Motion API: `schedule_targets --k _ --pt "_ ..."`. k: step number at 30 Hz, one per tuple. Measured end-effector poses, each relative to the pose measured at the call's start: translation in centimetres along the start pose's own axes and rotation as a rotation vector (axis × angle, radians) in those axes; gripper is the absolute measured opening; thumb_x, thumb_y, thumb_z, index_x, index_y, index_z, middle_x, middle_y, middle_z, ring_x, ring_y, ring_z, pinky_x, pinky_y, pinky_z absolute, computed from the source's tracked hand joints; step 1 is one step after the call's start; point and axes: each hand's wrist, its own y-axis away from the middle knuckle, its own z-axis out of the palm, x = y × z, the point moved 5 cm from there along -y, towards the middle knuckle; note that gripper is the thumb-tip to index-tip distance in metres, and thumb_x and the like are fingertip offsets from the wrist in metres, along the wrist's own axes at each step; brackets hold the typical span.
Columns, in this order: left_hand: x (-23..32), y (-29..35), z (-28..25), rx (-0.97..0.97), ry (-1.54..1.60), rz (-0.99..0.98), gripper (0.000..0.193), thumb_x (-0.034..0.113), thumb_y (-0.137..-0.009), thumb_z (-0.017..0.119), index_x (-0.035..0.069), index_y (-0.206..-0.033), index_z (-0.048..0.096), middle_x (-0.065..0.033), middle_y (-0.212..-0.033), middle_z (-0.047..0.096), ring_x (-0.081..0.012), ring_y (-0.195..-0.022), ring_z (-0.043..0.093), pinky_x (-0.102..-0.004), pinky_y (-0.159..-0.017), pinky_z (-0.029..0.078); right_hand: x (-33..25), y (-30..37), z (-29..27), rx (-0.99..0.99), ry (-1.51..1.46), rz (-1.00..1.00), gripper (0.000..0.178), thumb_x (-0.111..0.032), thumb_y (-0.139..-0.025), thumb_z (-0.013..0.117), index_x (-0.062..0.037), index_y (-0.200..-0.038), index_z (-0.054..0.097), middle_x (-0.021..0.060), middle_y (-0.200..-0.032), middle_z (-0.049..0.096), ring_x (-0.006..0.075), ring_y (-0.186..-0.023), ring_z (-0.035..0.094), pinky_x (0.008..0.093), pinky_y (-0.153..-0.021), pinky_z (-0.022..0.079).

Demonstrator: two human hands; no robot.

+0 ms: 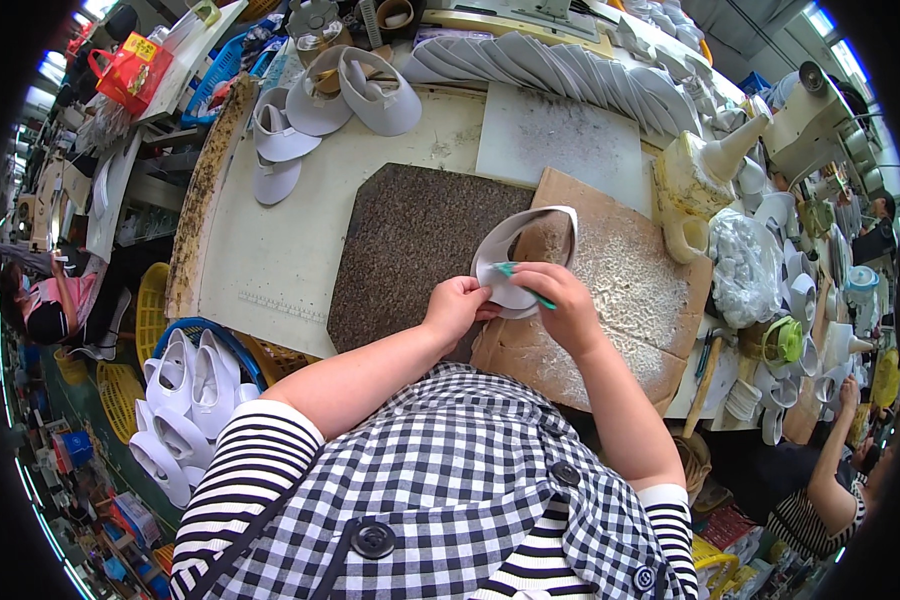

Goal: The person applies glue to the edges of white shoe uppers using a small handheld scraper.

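A white shoe upper (494, 246) is held up over the seam between a dark rough mat and a glue-crusted cardboard sheet. My left hand (457, 309) pinches its near left edge between thumb and fingers. In my right hand (560, 297) is a slim green tool (506, 269), its head against the inner white surface of the upper; whether it is a brush or something else I cannot make out. The upper's loop stands open toward the far side, and my fingers cover part of its near edge.
The dark mat (400, 240) and cardboard (630, 290) lie on a pale table. White uppers (380, 95) stand far left, and a long overlapping row (560, 70) at the back. A basket of white shoes (185, 385) sits left; a glue-coated container (685, 190) stands right. Other people work at both sides.
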Motion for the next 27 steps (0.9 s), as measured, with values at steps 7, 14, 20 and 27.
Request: schedule_targets --k 7,14,20,27 --pt "-1.0 0.2 0.1 0.03 0.055 0.083 0.014 0.009 -0.094 0.052 -0.003 -0.097 0.058 -0.0112 -0.092 0.066 -0.0169 -0.082 0.067 -0.0266 -0.071 0.055 0.8 4.2 -0.5 0.176 -0.134 0.342 0.022 0.001 -0.079 0.063 -0.0054 -0.1 0.058 0.0131 -0.095 0.064 0.0303 -0.09 0.063 0.0367 -0.074 0.051" --pt "-0.3 0.8 0.3 -0.008 -0.264 0.203 0.015 0.011 -0.095 0.052 -0.003 -0.101 0.056 -0.0101 -0.093 0.064 -0.0156 -0.082 0.065 -0.027 -0.074 0.054 3.1 3.1 -1.8 0.377 0.301 0.38 0.025 -0.001 -0.087 0.055 -0.0054 -0.11 0.047 0.0165 -0.095 0.059 0.0345 -0.083 0.061 0.039 -0.068 0.049" --pt "0.2 1.0 0.0 0.0 -0.218 0.168 0.015 0.011 -0.095 0.053 -0.003 -0.101 0.055 -0.0099 -0.091 0.064 -0.0155 -0.079 0.065 -0.0273 -0.071 0.055 1.3 4.7 -0.1 0.376 0.289 0.343 0.025 0.004 -0.083 0.057 -0.0065 -0.104 0.049 0.0147 -0.088 0.057 0.0341 -0.076 0.058 0.0402 -0.064 0.048" --pt "2.4 1.0 -0.9 0.117 -0.376 0.254 0.021 0.012 -0.086 0.066 0.001 -0.098 0.052 -0.0077 -0.086 0.062 -0.0133 -0.068 0.062 -0.0247 -0.059 0.051 1.2 8.9 -0.5 0.608 -0.344 0.582 0.014 -0.004 -0.092 0.055 -0.0058 -0.106 0.053 0.0036 -0.093 0.053 0.0114 -0.083 0.053 0.0263 -0.074 0.046"
